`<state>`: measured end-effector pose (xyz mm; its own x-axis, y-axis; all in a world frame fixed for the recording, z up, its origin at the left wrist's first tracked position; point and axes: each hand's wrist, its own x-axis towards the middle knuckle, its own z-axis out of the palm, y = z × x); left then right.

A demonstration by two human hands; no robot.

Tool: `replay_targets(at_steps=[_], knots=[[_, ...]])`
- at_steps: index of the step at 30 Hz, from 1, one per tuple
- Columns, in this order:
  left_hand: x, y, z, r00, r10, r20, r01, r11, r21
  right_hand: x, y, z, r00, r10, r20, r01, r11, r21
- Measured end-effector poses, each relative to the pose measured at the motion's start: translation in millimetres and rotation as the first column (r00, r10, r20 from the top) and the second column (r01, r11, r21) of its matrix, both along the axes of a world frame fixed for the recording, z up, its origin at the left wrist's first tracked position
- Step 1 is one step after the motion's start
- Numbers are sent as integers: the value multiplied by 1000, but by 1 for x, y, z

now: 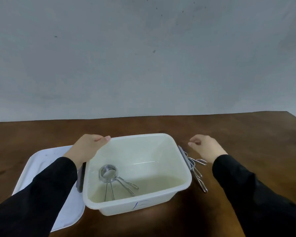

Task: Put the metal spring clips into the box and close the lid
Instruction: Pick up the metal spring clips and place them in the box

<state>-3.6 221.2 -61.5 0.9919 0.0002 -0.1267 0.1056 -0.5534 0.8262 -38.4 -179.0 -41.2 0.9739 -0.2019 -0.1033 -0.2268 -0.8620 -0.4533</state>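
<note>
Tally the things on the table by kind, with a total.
Box: 1
Lid: 1
Spring clips in the box: 2, it seems
Spring clips on the table, right of the box: tangled, about 2
Total: about 6

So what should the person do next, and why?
Probably lower the right hand onto the spring clips on the table and pick them up. It hovers empty above them, only some clips in the box are in the box, and the lid is off.
</note>
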Motion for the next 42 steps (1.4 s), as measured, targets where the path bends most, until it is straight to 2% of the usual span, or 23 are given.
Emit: replay_targets(at_steps=[3,6,15,20,27,31,33,34,36,38,40,42], knots=[[1,-1,-1,1000,27,5,-27,1000,-3,2,-6,-31,976,79,-202,-100,991,-94],[-1,-2,-1,1000,25,16,-25,1000,14,8,-9,-51,953,104,-286,-149,979,-139],[-6,-8,6,997,72,29,-74,996,43,26,-9,-68,959,179,-222,-209,970,-122],[-6,-7,7,998,68,2,-68,997,42,35,-9,-70,947,195,-257,-254,942,-221],[-4,1,1,998,48,-36,-48,999,3,28,-10,-41,992,121,-39,-126,983,-137],[-7,0,2,999,44,-20,-45,999,-14,16,3,36,971,64,229,-61,998,-18],[-8,-3,3,999,48,-12,-48,999,-25,3,21,87,941,90,327,-124,989,85],[-9,-3,3,999,48,-6,-48,998,-31,-5,34,110,936,133,325,-183,975,129],[-9,-3,4,999,42,-2,-42,998,-37,-23,65,139,934,268,237,-300,948,111],[-10,-4,5,999,38,-4,-39,999,-31,-33,96,144,913,393,111,-393,919,-19],[-10,-5,5,999,35,-5,-36,998,-50,-34,125,125,880,474,-26,-473,871,-132],[-10,-5,5,999,38,-4,-38,997,-63,-26,146,89,860,481,-172,-509,833,-216]])
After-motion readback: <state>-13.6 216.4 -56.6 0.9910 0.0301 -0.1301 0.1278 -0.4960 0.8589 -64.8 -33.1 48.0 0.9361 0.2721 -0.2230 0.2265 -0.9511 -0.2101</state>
